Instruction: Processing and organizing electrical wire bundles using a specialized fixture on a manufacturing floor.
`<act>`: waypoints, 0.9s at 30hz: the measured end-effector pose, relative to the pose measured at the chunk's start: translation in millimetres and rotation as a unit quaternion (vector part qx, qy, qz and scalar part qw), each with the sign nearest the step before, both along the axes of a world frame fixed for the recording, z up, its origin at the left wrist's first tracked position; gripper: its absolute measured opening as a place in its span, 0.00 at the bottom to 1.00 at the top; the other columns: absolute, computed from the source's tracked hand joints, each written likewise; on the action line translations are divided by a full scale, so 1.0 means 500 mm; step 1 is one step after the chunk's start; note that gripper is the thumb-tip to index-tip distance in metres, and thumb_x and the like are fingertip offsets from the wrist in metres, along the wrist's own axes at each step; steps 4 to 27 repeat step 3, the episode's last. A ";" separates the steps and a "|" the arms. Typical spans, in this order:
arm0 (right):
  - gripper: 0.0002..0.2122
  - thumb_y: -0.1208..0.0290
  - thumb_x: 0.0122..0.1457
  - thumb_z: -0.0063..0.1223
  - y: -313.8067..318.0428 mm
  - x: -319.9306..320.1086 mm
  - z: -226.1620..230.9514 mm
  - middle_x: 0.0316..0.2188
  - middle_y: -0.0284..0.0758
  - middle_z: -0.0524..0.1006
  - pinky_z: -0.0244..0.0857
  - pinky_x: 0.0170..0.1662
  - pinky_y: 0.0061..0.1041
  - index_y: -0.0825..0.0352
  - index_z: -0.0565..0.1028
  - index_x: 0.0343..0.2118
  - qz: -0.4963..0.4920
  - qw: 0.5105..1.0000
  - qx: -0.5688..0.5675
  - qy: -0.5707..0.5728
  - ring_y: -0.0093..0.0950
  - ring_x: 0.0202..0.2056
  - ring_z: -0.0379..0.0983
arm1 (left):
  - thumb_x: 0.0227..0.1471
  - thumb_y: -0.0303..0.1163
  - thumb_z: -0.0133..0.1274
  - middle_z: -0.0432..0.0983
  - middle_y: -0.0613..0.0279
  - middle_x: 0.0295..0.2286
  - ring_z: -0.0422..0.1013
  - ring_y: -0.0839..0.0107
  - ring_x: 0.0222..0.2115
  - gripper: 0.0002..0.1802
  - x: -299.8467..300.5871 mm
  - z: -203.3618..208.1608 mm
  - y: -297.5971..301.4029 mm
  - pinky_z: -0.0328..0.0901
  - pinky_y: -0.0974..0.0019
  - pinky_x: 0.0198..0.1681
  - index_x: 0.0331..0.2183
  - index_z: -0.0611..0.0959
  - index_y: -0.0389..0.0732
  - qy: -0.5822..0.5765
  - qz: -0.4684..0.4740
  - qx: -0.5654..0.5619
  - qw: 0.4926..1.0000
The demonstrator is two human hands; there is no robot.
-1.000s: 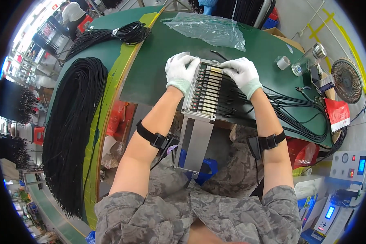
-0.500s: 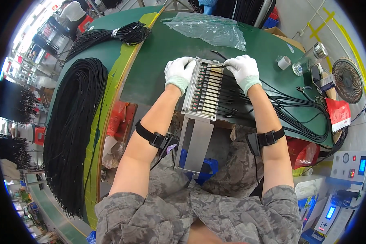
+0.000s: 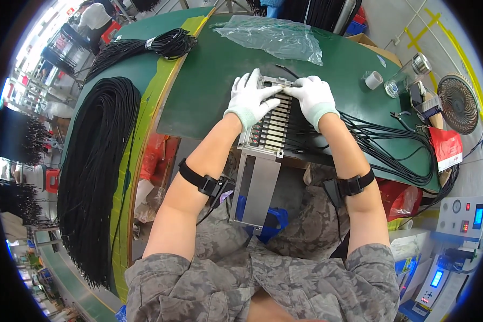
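A metal fixture (image 3: 261, 165) with a row of pale slots lies over the table's near edge, and black cables (image 3: 359, 131) run from its slots off to the right. My left hand (image 3: 250, 101), in a white glove, rests across the far part of the fixture. Its fingers are spread, with the fingertips reaching the top slots. My right hand (image 3: 312, 97), also gloved, is closed at the right side of the same top slots, its fingertips pinching a cable end that they mostly hide. The two hands' fingertips nearly meet.
Clear plastic film (image 3: 273, 38) lies at the back of the green table (image 3: 198, 96). Bundles of black cable (image 3: 99, 161) fill the left side. At right are a white roll (image 3: 374, 80), a glass bottle (image 3: 408, 75), pliers (image 3: 402, 119), a red packet (image 3: 445, 145) and a fan (image 3: 459, 104).
My left hand has moved right from the fixture's left edge onto its top slots, its fingers spreading. My right hand has shifted slightly left and down, its fingertips further over the slots.
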State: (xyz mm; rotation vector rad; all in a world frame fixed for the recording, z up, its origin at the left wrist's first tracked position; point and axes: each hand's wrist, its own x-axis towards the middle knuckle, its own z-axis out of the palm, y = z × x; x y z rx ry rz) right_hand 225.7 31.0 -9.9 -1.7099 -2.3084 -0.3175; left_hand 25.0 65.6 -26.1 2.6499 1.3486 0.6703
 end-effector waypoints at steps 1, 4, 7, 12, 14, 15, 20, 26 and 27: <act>0.13 0.69 0.52 0.50 -0.005 -0.008 0.005 0.39 0.30 0.75 0.60 0.48 0.34 0.45 0.79 0.39 -0.001 1.000 0.000 0.000 0.33 0.45 0.67 | 0.52 0.53 0.47 0.56 0.49 0.58 0.52 0.49 0.58 0.22 0.001 0.008 -0.002 0.43 0.50 0.62 0.49 0.77 0.63 0.038 -0.002 -0.006 0.999; 0.16 0.73 0.52 0.52 -0.017 -0.033 0.032 0.47 0.30 0.72 0.60 0.51 0.35 0.45 0.78 0.43 -0.036 0.995 -0.049 -0.075 0.34 0.50 0.65 | 0.51 0.57 0.46 0.53 0.48 0.59 0.49 0.48 0.60 0.26 0.001 0.026 -0.005 0.40 0.47 0.62 0.52 0.75 0.64 0.112 -0.005 -0.017 0.994; 0.16 0.73 0.52 0.52 -0.017 -0.033 0.032 0.47 0.30 0.72 0.60 0.51 0.35 0.45 0.78 0.43 -0.036 0.995 -0.049 -0.075 0.34 0.50 0.65 | 0.51 0.57 0.46 0.53 0.48 0.59 0.49 0.48 0.60 0.26 0.001 0.026 -0.005 0.40 0.47 0.62 0.52 0.75 0.64 0.112 -0.005 -0.017 0.994; 0.16 0.73 0.52 0.52 -0.017 -0.033 0.032 0.47 0.30 0.72 0.60 0.51 0.35 0.45 0.78 0.43 -0.036 0.995 -0.049 -0.075 0.34 0.50 0.65 | 0.51 0.57 0.46 0.53 0.48 0.59 0.49 0.48 0.60 0.26 0.001 0.026 -0.005 0.40 0.47 0.62 0.52 0.75 0.64 0.112 -0.005 -0.017 0.994; 0.16 0.73 0.52 0.52 -0.017 -0.033 0.032 0.47 0.30 0.72 0.60 0.51 0.35 0.45 0.78 0.43 -0.036 0.995 -0.049 -0.075 0.34 0.50 0.65 | 0.51 0.57 0.46 0.53 0.48 0.59 0.49 0.48 0.60 0.26 0.001 0.026 -0.005 0.40 0.47 0.62 0.52 0.75 0.64 0.112 -0.005 -0.017 0.994; 0.16 0.73 0.52 0.52 -0.017 -0.033 0.032 0.47 0.30 0.72 0.60 0.51 0.35 0.45 0.78 0.43 -0.036 0.995 -0.049 -0.075 0.34 0.50 0.65 | 0.51 0.57 0.46 0.53 0.48 0.59 0.49 0.48 0.60 0.26 0.001 0.026 -0.005 0.40 0.47 0.62 0.52 0.75 0.64 0.112 -0.005 -0.017 0.994; 0.16 0.73 0.52 0.52 -0.017 -0.033 0.032 0.47 0.30 0.72 0.60 0.51 0.35 0.45 0.78 0.43 -0.036 0.995 -0.049 -0.075 0.34 0.50 0.65 | 0.51 0.57 0.46 0.53 0.48 0.59 0.49 0.48 0.60 0.26 0.001 0.026 -0.005 0.40 0.47 0.62 0.52 0.75 0.64 0.112 -0.005 -0.017 0.994; 0.16 0.73 0.52 0.52 -0.017 -0.033 0.032 0.47 0.30 0.72 0.60 0.51 0.35 0.45 0.78 0.43 -0.036 0.995 -0.049 -0.075 0.34 0.50 0.65 | 0.51 0.57 0.46 0.53 0.48 0.59 0.49 0.48 0.60 0.26 0.001 0.026 -0.005 0.40 0.47 0.62 0.52 0.75 0.64 0.112 -0.005 -0.017 0.994; 0.16 0.73 0.52 0.52 -0.017 -0.033 0.032 0.47 0.30 0.72 0.60 0.51 0.35 0.45 0.78 0.43 -0.036 0.995 -0.049 -0.075 0.34 0.50 0.65 | 0.51 0.57 0.46 0.53 0.48 0.59 0.49 0.48 0.60 0.26 0.001 0.026 -0.005 0.40 0.47 0.62 0.52 0.75 0.64 0.112 -0.005 -0.017 0.994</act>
